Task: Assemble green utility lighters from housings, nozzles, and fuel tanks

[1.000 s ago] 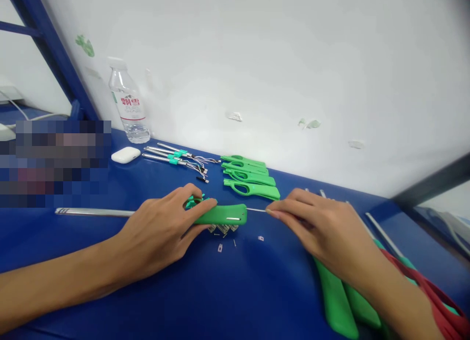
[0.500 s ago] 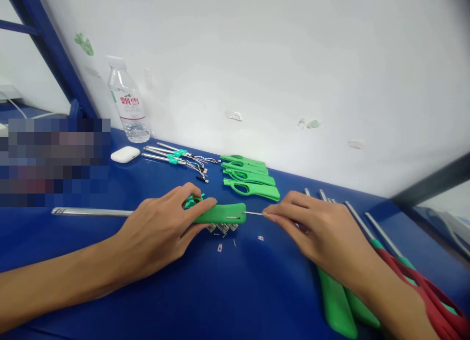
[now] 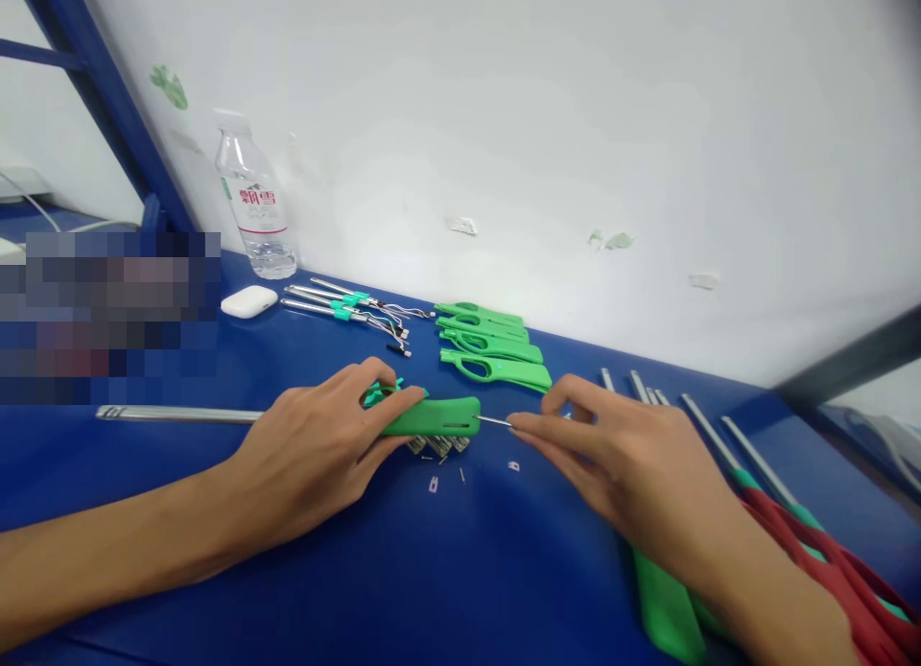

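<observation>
My left hand is closed around a green long-nosed lighter, which lies sideways with its metal tube pointing left. My right hand pinches a thin metal rod. The rod's tip meets the small hole at the butt end of the green handle, near a dark slot. The rest of the rod is hidden by my fingers. Just below the handle sit several clear-and-metal parts, small screws and a pale pink clip. Another pink clip lies under the rod.
Green handle shells lie in a row by the wall. Metal tubes with wires, a white case and a water bottle stand left of them. Finished-looking green lighters and red lighters are at right.
My right hand has moved slightly left and turned, its fingers now closer to the handle, so less of the rod shows. My left hand holds the lighter almost still.
</observation>
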The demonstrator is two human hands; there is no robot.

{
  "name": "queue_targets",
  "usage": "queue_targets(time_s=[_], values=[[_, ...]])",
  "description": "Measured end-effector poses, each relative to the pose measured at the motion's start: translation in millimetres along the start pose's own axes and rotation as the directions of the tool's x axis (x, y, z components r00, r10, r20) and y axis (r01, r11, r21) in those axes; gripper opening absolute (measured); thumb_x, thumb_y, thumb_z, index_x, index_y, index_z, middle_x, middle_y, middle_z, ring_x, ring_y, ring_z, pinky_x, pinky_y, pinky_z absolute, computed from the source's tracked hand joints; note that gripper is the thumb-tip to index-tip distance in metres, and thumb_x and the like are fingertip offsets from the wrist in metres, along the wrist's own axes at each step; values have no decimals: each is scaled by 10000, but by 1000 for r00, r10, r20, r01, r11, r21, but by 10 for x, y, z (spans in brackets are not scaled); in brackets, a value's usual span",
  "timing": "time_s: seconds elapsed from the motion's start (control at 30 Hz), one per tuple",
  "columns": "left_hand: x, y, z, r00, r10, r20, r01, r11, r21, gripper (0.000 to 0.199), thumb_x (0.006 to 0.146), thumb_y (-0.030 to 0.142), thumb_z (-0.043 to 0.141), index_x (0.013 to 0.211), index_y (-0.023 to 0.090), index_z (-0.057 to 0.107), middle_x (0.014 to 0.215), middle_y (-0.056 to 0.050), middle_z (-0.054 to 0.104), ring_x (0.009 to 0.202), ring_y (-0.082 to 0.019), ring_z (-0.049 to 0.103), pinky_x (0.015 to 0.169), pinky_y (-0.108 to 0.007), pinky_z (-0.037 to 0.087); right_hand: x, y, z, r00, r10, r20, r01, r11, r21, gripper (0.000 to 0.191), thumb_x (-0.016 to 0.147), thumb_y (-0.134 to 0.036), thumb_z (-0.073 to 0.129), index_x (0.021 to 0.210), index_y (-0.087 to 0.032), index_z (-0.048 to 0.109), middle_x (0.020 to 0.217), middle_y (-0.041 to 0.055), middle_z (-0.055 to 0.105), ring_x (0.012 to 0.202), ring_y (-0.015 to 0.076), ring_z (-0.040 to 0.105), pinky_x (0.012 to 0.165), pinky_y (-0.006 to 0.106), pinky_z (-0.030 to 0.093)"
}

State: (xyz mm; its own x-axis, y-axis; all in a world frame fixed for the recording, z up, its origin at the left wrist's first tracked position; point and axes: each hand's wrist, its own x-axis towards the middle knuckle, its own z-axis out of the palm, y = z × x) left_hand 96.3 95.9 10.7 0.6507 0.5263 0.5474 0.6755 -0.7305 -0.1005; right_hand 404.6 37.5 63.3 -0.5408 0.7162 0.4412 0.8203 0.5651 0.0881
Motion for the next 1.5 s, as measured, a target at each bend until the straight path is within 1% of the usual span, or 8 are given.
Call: queue_targets(time_s=[0.3,0.43,0.6,0.73,0.9,1.17,1.33,1.5], values=[[0,11,-12,999,23,-39,-22,999,38,363,1079,162,512,1427,206,606,1210,-124,689,773,-256,709,509,-354,562,24,-105,126,996,79,-43,-82,993,-82,163,1142,-363,555,998,-300,515,676,-104,677,417,154,556,473,330,262],[12,4,-12,997,31,-68,-26,997,67,394,1091,139,476,1470,196,571,1228,-130,685,725,-211,680,500,-307,521,51,-162,165,960,277,29,-279,953,116,135,1102,-340,624,1076,-316,494,731,-106,740,441,162,621,471,292,297],[37,-25,-33,996,46,-77,-40,995,87,477,1056,72,484,1513,197,526,1259,-145,664,847,-242,718,543,-300,536,129,-247,171,815,495,302,-576,628,523,65,1088,-349,580,1093,-313,526,758,-92,744,445,137,680,466,261,435],[36,-34,-31,994,50,-95,-43,996,80,587,990,-11,498,1535,207,506,1285,-144,653,861,-236,709,574,-301,544,156,-261,169,718,532,448,-673,368,642,141,1062,-445,593,1109,-319,550,804,-85,742,459,139,706,451,248,501],[21,-22,-4,994,52,-100,-45,996,72,650,958,-48,492,1550,220,498,1287,-146,652,893,-244,703,606,-305,558,165,-273,191,682,530,505,-689,234,686,225,1016,-492,611,1115,-299,553,721,-87,692,474,142,687,472,244,508],[-24,-54,21,995,41,-92,-38,999,37,731,970,-52,418,1623,275,456,1355,-138,641,1106,-280,717,832,-374,644,198,-284,250,643,612,460,-698,222,681,316,946,-563,693,999,-263,607,713,-55,632,473,101,495,403,223,387],[-45,-55,27,997,27,-79,-28,1000,-4,825,937,-79,392,1672,293,412,1419,-145,623,1044,-271,742,829,-405,657,209,-276,257,625,628,463,-687,162,708,424,897,-656,730,852,-249,618,634,-57,598,441,116,559,435,261,494],[-39,-56,45,996,39,-81,-42,999,-31,831,934,-77,387,1679,289,428,1448,-155,610,1062,-295,740,810,-430,652,207,-271,329,648,607,460,-634,95,767,451,904,-673,723,897,-223,693,664,-33,636,545,129,628,526,262,518]])
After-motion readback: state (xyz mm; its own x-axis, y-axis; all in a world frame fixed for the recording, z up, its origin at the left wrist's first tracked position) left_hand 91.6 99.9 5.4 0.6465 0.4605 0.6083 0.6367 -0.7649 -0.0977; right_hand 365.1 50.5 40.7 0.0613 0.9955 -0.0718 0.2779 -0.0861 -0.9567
